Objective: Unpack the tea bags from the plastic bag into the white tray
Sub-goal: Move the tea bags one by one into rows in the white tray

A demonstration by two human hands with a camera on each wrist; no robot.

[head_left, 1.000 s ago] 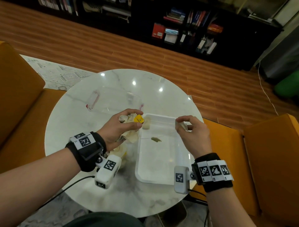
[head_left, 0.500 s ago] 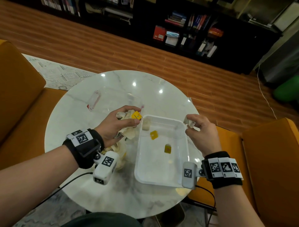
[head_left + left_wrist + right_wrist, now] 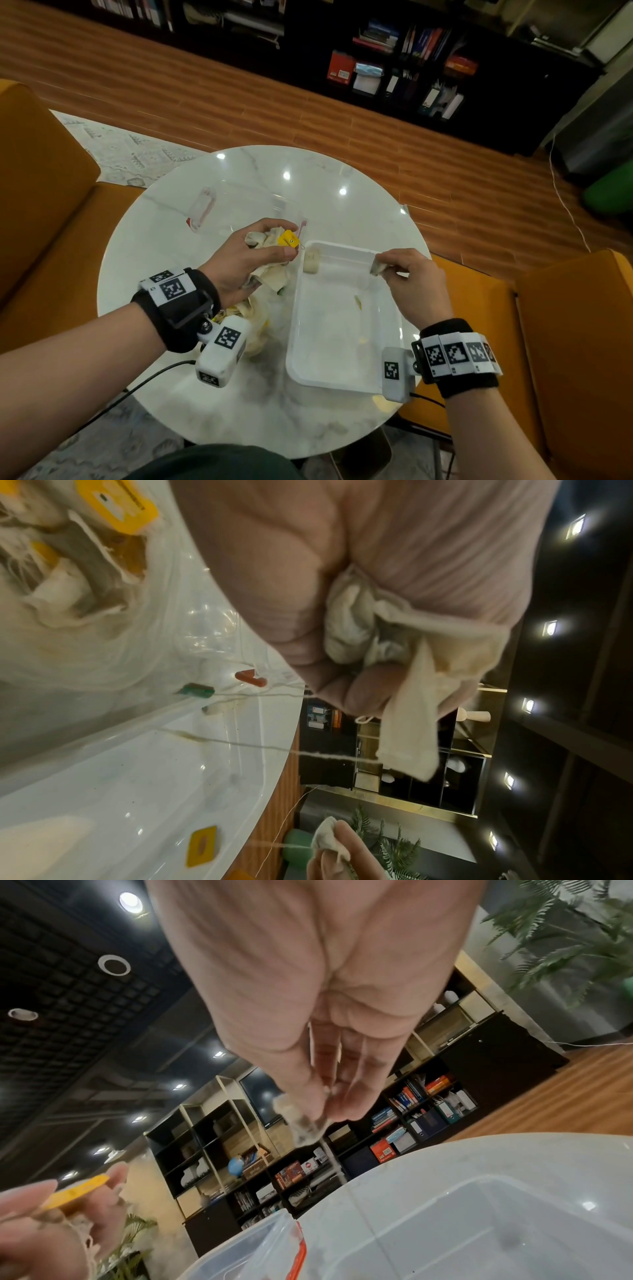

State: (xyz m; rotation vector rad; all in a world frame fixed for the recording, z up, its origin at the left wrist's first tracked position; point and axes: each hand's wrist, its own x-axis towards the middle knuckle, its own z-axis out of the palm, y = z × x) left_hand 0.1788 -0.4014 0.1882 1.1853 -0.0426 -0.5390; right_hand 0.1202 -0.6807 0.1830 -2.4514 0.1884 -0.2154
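My left hand (image 3: 293, 248) grips a bunch of cream tea bags (image 3: 263, 240) with a yellow tag (image 3: 287, 238), just left of the white tray (image 3: 335, 349). In the left wrist view the bunch (image 3: 369, 631) sits crumpled in the fist. Under that hand lies the plastic bag (image 3: 263, 315) with more tea bags (image 3: 68, 588) in it. My right hand (image 3: 382, 263) pinches one tea bag (image 3: 375, 268) over the tray's far edge; its string runs down to a yellow tag (image 3: 358, 302) over the tray floor. One tea bag (image 3: 311, 261) lies in the tray's far left corner.
An empty clear zip bag (image 3: 239, 209) with a red strip lies on the round marble table (image 3: 222, 411) beyond my left hand. Orange seats surround the table on the left and right. A cable runs off the table's near left edge.
My right hand drew its tea bag out to the right, away from the bunch, then came back a little over the tray. The yellow tags swung over the tray. The left hand stayed put.
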